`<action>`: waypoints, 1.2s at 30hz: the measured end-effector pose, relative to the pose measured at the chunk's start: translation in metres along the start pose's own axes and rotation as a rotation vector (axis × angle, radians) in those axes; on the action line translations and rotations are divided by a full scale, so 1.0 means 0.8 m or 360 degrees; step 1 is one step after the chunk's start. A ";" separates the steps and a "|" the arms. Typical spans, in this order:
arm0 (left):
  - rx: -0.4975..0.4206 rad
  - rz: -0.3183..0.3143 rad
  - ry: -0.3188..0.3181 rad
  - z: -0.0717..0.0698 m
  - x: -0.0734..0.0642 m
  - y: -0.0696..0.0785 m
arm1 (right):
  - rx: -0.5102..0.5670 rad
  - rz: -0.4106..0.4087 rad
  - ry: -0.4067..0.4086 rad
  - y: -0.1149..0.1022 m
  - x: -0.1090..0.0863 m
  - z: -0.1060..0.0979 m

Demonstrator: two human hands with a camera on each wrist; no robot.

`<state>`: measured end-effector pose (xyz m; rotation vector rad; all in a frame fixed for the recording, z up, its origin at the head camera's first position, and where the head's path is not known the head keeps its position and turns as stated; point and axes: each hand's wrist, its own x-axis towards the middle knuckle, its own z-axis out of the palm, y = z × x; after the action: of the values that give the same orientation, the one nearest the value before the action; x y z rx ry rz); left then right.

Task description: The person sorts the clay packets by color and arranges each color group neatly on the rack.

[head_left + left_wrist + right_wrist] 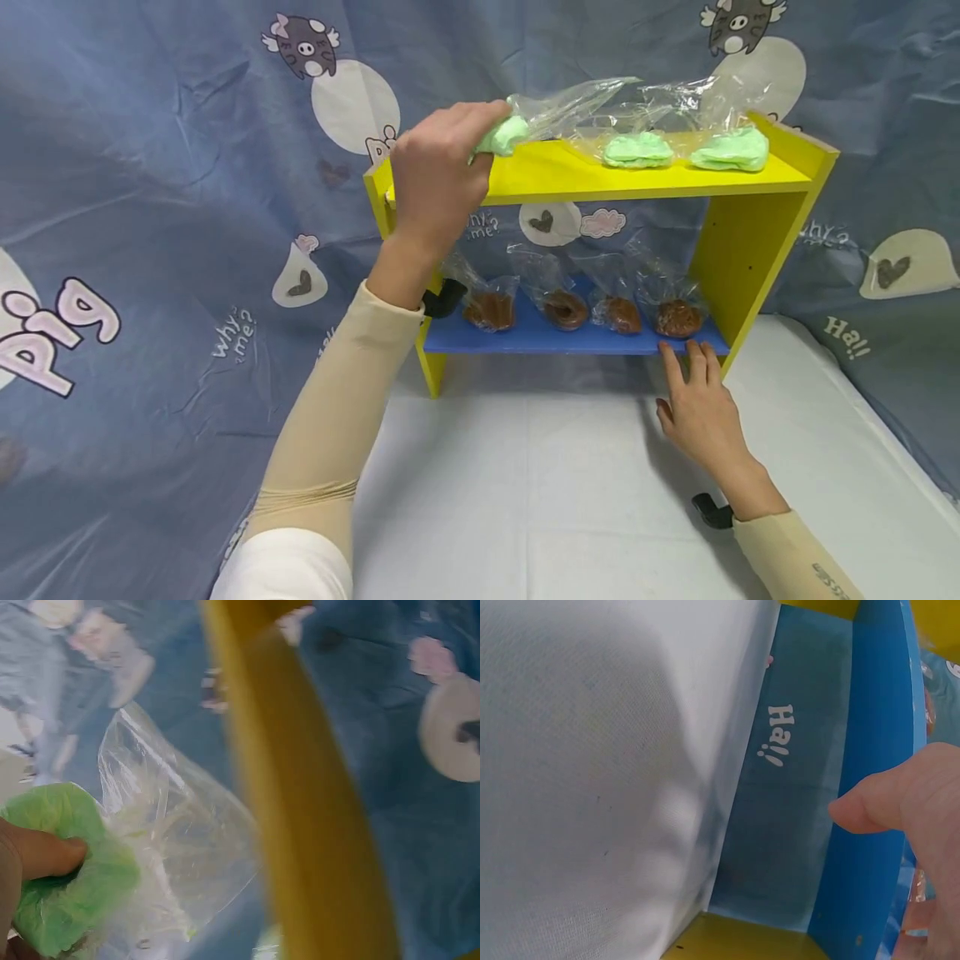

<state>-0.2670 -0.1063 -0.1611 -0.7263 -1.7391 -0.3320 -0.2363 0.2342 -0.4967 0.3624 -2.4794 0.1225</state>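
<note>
My left hand (444,162) is raised over the left end of the yellow top shelf (540,177), gripping a light green, soft-looking lump (506,136) in a clear plastic bag. In the left wrist view the thumb presses into this green lump (101,881), and the bag's loose end (180,825) spreads toward the yellow board. My right hand (703,421) reaches to the front edge of the blue lower shelf (540,342), fingertips at the edge below a bagged brown round piece (678,318). In the right wrist view its thumb (862,806) overlaps the blue shelf's underside.
Two more green bagged lumps (637,150) sit toward the top shelf's right. Several bagged brown pieces line the lower shelf, including a ring-shaped one (566,308). The yellow rack's side panel (757,250) stands on a white-covered table (517,500), before a blue printed cloth (187,208).
</note>
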 end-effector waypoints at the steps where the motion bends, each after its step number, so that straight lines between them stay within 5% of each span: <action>1: 0.0052 0.0010 -0.0025 0.009 -0.003 -0.003 | 0.0001 0.0001 -0.0003 0.000 0.001 0.000; 5: 0.0159 -0.0021 -0.0261 0.040 -0.016 -0.014 | 0.0019 0.0003 -0.0016 -0.002 0.002 0.000; 9: 0.0135 -0.0131 -0.0511 0.052 -0.025 -0.016 | 0.0046 -0.0003 -0.0012 -0.006 0.001 0.001; 17: -0.0140 -0.0385 -0.0668 0.065 -0.011 -0.006 | 0.0027 0.0020 -0.0004 -0.005 -0.003 0.001; 23: -0.0277 -0.0260 -0.0956 0.074 -0.014 -0.005 | 0.0043 0.0002 0.0005 -0.009 0.001 0.000; 25: -0.0243 -0.0175 -0.0943 0.075 -0.019 -0.006 | 0.0043 -0.0002 0.0010 -0.010 0.001 0.000; 32: 0.0093 0.0203 -0.0647 0.086 -0.048 -0.003 | 0.0039 -0.0010 0.0047 -0.008 -0.004 -0.002; 36: 0.0224 0.0284 -0.0600 0.093 -0.063 0.001 | 0.0033 -0.0009 0.0055 -0.007 -0.005 -0.001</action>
<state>-0.3167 -0.0782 -0.2307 -0.8742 -2.0085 0.0549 -0.2310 0.2300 -0.4985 0.3729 -2.4446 0.1508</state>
